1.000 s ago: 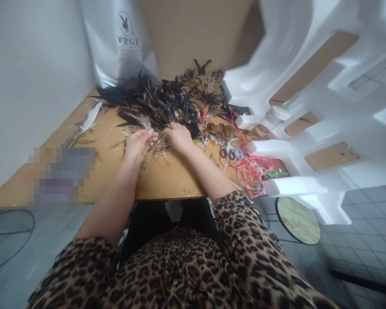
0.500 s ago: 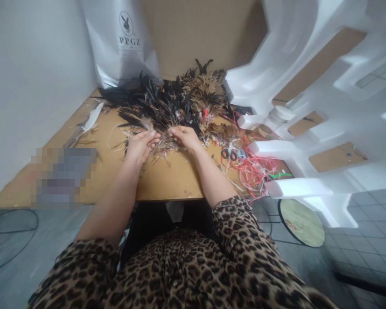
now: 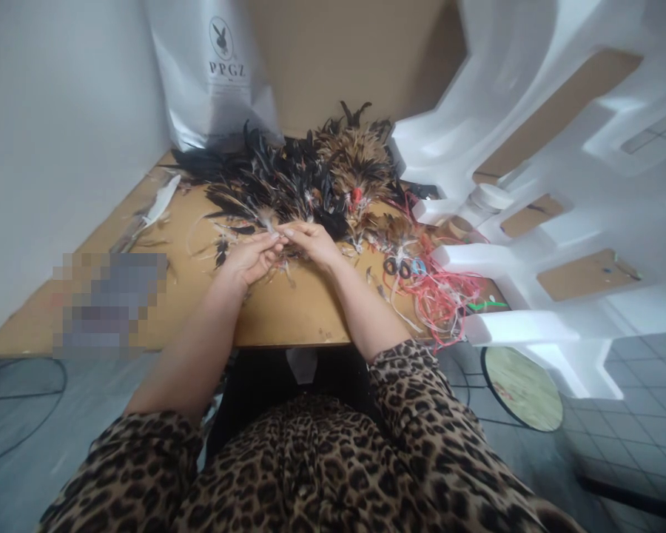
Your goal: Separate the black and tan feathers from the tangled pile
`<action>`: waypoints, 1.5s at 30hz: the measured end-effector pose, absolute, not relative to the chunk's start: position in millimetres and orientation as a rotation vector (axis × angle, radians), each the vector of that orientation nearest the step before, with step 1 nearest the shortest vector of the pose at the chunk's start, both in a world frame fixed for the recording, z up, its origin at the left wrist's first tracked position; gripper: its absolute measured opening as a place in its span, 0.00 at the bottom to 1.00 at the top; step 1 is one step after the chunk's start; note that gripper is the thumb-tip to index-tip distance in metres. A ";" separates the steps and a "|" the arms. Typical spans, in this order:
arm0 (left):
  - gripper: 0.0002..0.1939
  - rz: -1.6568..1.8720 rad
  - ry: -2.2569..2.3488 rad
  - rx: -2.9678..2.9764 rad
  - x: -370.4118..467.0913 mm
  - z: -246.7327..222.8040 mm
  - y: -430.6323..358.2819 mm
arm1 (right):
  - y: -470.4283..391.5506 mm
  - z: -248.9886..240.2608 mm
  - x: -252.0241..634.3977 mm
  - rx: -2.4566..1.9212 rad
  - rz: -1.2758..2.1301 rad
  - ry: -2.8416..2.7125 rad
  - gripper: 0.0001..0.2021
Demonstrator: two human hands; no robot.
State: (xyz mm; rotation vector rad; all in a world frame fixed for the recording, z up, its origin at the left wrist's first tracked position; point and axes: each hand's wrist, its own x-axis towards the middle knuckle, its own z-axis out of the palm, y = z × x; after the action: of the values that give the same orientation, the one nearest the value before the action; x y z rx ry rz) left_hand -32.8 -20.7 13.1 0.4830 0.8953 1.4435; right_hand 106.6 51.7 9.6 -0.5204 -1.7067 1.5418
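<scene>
My left hand (image 3: 252, 255) is closed in a pinch at the base of a feather (image 3: 267, 218), whose pale fluffy part stands up above the fingertips. My right hand (image 3: 311, 243) is also pinched, with its thumb and fingertips meeting those of the left hand. Whatever lies between the right fingertips is too small to make out. Just behind both hands spreads a heap of black feathers (image 3: 288, 170). Bunched brown feathers (image 3: 358, 157) rise at its right, with a red spot low on them.
Loose feather scraps lie on the wooden table (image 3: 294, 311). A white feather (image 3: 163, 198) is at the left. Black-handled scissors (image 3: 397, 268) and tangled pink string (image 3: 441, 296) lie to the right, beside white foam pieces (image 3: 510, 326). A white bag (image 3: 216, 96) stands behind.
My right hand has moved left, so its fingertips now meet the left hand's. My left hand has shifted slightly right and still pinches the feather.
</scene>
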 end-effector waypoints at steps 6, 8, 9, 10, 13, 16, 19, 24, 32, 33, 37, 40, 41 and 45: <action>0.06 1.439 0.930 0.464 -29.3 17.2 -22.1 | 46.3 19.0 107.4 -0.596 1.184 -1.955 0.11; 0.05 1.434 0.926 0.485 -29.3 15.7 -21.8 | 44.5 20.5 106.9 -0.639 1.164 -1.975 0.10; 0.04 1.434 0.925 0.504 -29.5 14.4 -21.5 | 43.9 20.4 106.4 -0.647 1.180 -1.957 0.10; 0.04 1.440 0.927 0.529 -29.7 13.0 -21.1 | 43.5 19.8 105.7 -0.650 1.210 -1.918 0.10; 0.02 1.501 0.994 0.601 -29.4 9.7 -19.4 | 43.9 15.6 102.9 -0.693 1.356 -1.726 0.13; 0.03 1.606 1.143 0.644 -27.6 9.1 -17.1 | 45.0 11.9 100.5 -0.797 1.500 -1.518 0.16; 0.03 1.707 1.302 0.713 -24.9 10.4 -15.7 | 44.9 11.1 99.0 -0.890 1.590 -1.384 0.17; 0.02 1.751 1.424 0.898 -17.7 11.9 -18.5 | 42.8 8.9 95.1 -0.872 1.678 -1.333 0.18; 0.02 1.609 1.266 0.797 -21.5 6.9 -17.5 | 40.2 15.5 99.8 -0.842 1.647 -1.369 0.13; 0.03 1.575 1.197 0.747 -23.9 6.0 -17.0 | 40.1 17.4 101.9 -0.818 1.629 -1.416 0.13; 0.03 1.440 0.968 0.620 -32.0 2.9 -16.4 | 43.3 19.7 108.0 -0.693 1.513 -1.611 0.12; 0.03 1.368 0.910 0.591 -34.4 2.4 -17.0 | 47.8 16.4 109.0 -0.628 1.459 -1.685 0.10; 0.03 1.352 0.907 0.586 -34.6 2.5 -17.3 | 49.0 15.2 109.1 -0.618 1.451 -1.701 0.10; 0.03 1.325 0.931 0.570 -35.3 4.2 -19.2 | 51.6 12.9 110.2 -0.614 1.433 -1.771 0.10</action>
State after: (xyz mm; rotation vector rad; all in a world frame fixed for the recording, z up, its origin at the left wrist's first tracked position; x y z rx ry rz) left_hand -35.3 -19.2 4.2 0.5704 0.9308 1.3250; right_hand 110.2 51.6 12.9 -0.6144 -1.7707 1.4328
